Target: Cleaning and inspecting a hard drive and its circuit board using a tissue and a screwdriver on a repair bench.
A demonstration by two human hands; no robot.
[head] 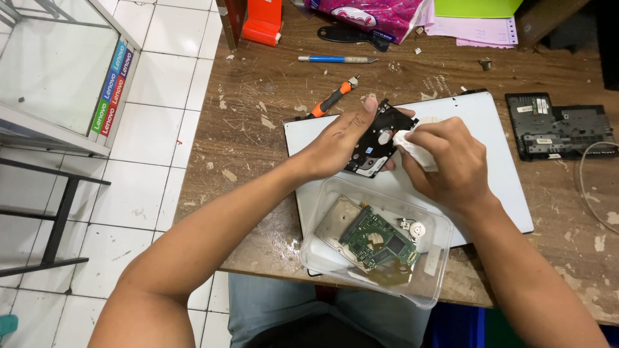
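Black hard drive (376, 143) tilted, long axis upper-right.

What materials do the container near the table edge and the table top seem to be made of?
Container: probably clear plastic, glossy; the green circuit board inside shows through its walls.
Table top: looks like brown wood or laminate, matte and worn, with pale scratches and chipped patches.

A worn wooden table (258, 129) carries a white laptop (490, 129), screwdriver (332, 98), pen (335, 59), clear tray (322, 258).
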